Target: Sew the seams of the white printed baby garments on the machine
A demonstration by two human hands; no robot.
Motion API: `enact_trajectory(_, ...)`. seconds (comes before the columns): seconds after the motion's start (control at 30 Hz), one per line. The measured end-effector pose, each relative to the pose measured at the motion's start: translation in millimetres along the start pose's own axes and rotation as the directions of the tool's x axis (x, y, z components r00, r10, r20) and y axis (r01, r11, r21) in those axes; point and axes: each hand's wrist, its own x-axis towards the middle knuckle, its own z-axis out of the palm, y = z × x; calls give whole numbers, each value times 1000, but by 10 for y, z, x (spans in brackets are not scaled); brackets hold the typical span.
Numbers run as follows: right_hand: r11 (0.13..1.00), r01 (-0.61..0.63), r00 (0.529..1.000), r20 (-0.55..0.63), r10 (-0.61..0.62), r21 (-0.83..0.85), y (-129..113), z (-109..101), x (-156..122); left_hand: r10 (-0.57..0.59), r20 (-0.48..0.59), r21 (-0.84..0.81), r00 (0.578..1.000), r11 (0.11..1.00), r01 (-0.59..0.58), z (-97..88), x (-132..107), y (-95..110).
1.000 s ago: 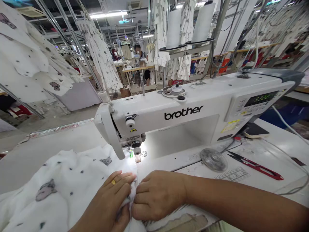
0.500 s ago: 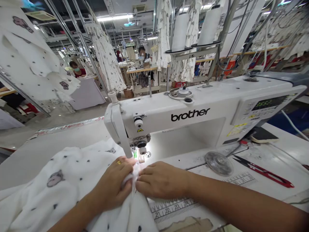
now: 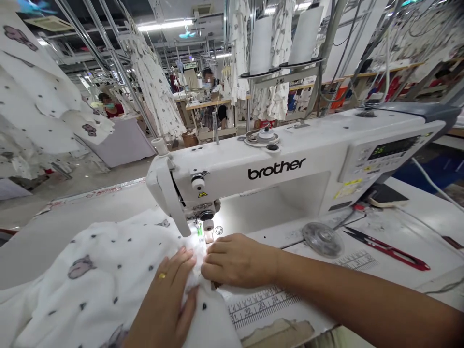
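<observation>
White printed fabric (image 3: 105,256) with small dark spots and animal figures lies bunched on the machine bed, one edge running up to the presser foot. My left hand (image 3: 168,290), a gold ring on one finger, rests on this cloth with its fingers stretched out, just in front of the foot. To the right of the needle area, my right hand (image 3: 239,261) has its fingers curled onto the edge of the fabric. The lit needle area of the white sewing machine (image 3: 232,169) is just beyond both hands; the needle tip is hard to make out.
Red-handled thread snips (image 3: 391,249) and a clear round dish (image 3: 322,239) lie on the right. A printed ruler scale (image 3: 264,307) runs along the front. Thread cones (image 3: 261,46) stand above the machine. Hanging garments (image 3: 47,87) and people at other machines are behind.
My left hand has let go of its fold of fabric and flattened out, moving slightly toward me. The cloth lies smoother by the foot. The whole view has shifted a little.
</observation>
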Motion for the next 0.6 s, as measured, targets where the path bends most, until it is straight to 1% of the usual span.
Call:
enact_trajectory(0.03,1000,-26,1000,-14,26,12,20,-9,-3,-50,41,-79,998,995,53,-23,76,-28)
enact_trajectory(0.07,998,-52,998,-19,52,29,42,-19,-7,-101,106,-172,989,978,118,-63,169,-67)
enact_trajectory(0.1,996,-71,997,-9,71,52,64,-29,-12,-154,183,-265,971,943,200,-112,268,-113)
enact_trajectory(0.17,991,-77,997,39,73,110,103,-43,-26,-240,336,-404,911,836,370,-202,445,-211)
enact_trajectory(0.2,987,-63,996,64,55,146,117,-43,-35,-279,376,-442,883,784,436,-229,507,-256)
enact_trajectory(0.23,982,-45,996,82,31,184,126,-38,-44,-325,380,-465,866,742,483,-237,545,-292)
enact_trajectory(0.27,973,-28,996,85,9,228,133,-26,-53,-375,360,-475,855,715,513,-226,559,-317)
enact_trajectory(0.33,946,-6,998,60,-14,325,137,13,-66,-434,303,-471,848,706,529,-163,527,-331)
enact_trajectory(0.4,917,-40,999,31,30,397,131,56,-68,-428,259,-433,866,750,500,-75,455,-307)
enact_trajectory(0.47,901,-143,989,20,148,410,114,85,-53,-379,210,-382,901,817,432,8,390,-284)
enact_trajectory(0.53,879,-275,958,32,286,390,84,95,-25,-325,159,-343,932,867,361,73,358,-305)
enact_trajectory(0.6,844,-378,920,54,388,381,44,94,5,-256,126,-339,958,897,284,114,365,-391)
